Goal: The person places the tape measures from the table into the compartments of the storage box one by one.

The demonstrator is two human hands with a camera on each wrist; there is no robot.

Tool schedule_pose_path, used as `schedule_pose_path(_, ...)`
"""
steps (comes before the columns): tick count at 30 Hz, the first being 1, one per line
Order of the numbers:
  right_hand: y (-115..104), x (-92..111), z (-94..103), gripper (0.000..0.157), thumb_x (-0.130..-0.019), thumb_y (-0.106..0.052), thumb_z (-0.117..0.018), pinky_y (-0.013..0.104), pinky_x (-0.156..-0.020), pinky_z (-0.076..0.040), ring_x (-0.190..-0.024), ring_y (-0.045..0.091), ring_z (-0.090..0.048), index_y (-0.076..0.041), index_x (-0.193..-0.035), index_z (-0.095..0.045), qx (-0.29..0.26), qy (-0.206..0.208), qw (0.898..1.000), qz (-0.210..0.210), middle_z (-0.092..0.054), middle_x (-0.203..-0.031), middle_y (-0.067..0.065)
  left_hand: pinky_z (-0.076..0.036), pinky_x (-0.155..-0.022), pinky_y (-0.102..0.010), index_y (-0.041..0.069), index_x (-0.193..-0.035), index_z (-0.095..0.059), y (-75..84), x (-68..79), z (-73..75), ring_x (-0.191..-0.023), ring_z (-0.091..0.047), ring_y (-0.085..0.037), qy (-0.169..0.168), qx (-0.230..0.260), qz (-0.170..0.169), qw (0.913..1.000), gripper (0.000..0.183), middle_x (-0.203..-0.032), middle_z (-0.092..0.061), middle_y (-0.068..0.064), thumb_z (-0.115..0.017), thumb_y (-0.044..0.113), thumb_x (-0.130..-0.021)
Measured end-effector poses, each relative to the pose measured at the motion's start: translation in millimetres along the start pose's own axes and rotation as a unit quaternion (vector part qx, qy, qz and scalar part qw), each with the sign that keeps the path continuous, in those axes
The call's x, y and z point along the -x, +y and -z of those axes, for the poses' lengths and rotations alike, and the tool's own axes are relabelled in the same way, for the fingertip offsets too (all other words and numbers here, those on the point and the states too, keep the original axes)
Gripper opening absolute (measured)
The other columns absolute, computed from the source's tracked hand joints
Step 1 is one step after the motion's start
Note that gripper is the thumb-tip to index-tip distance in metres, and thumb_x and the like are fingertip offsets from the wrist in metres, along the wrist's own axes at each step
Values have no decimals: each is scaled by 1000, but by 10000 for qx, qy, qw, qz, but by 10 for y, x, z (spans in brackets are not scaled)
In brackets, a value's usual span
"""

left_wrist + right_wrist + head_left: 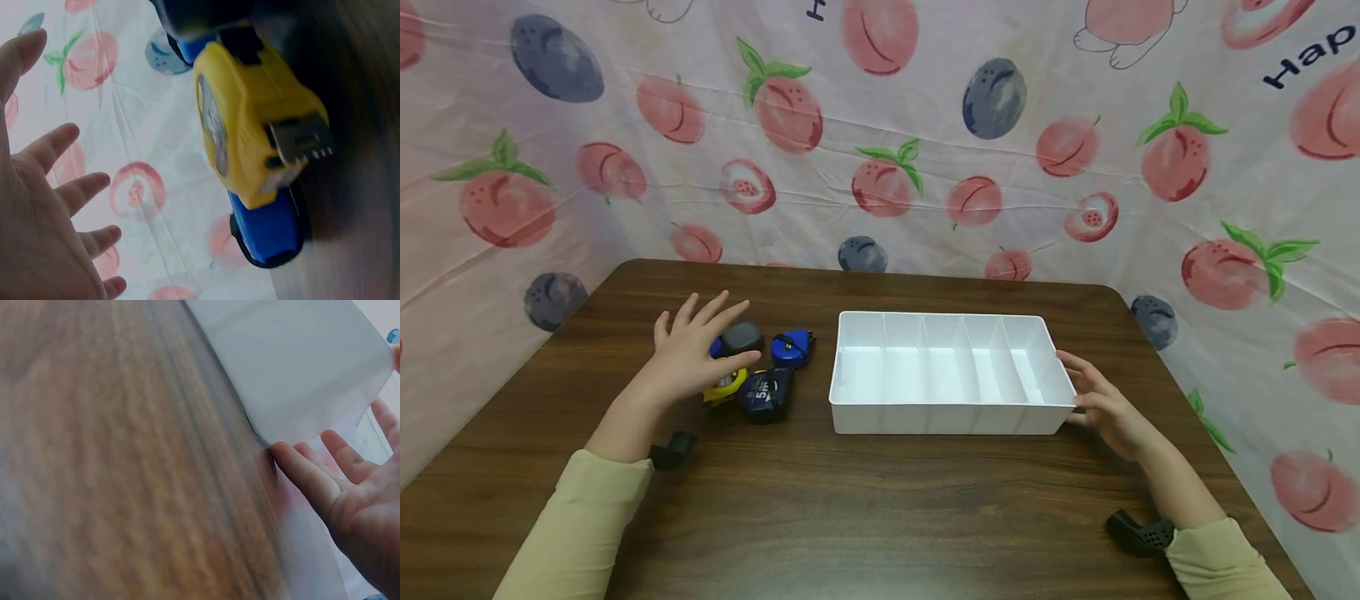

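Note:
My left hand [687, 354] is above a group of tape measures, its fingers spread and nothing held. A yellow tape measure [727, 386], also near in the left wrist view [256, 119], lies partly under the hand. Around it are a black one [766, 395], a blue one [792, 348] and a dark grey one [742, 337]. Another blue one [718, 347] is mostly hidden by my thumb and palm. On the right, my right hand [1108, 410] touches the end of a white divided box [943, 419] with extended fingers; the right wrist view shows fingertips at its corner.
Everything stands on a dark brown wooden table [880, 500]. A fruit-printed cloth [925, 108] hangs behind the table and along both sides. Thin upright dividers split the box into several compartments. Each wrist wears a black camera mount [1138, 533].

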State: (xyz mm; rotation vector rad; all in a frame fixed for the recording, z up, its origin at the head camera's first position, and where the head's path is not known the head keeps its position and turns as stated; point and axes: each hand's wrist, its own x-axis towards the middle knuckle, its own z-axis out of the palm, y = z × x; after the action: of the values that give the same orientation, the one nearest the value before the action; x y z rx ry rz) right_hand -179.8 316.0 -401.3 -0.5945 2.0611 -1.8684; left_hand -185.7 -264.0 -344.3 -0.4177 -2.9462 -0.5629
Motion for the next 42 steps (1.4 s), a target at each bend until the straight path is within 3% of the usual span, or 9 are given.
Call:
schedule_pose_path(27,29,20,-24,61,-93,-11,-39,35,-87,-47,-117,14,-49,-19,-152,-21,98,51,9999,-31,-10,-149,30,5,-100,-70,18,-152,-28,-540,20,-9,-141,-1,-45,460,643,75,9968,79,-157,-16,-16,-65,46,-88)
schedule_pose_path(35,26,25,-33,62,-93,-9,-38,35,-87,-48,-116,13,-49,-19,-152,-21,31,21,10000,13,-10,-147,29,5,-97,-74,17,-153,-26,-661,40,-30,-140,-1,-46,449,1119,73,9927,79,-156,-16,-19,-67,40,-89)
schedule_pose_path(42,35,29,-30,62,-93,-6,-37,36,-87,-48,-117,14,-49,-18,-152,-22,-7,-37,9999,95,-17,-146,23,-6,-98,-75,17,-154,-23,-738,59,6,-140,-7,-46,232,1680,227,9852,79,-158,-12,-16,-67,35,-90)
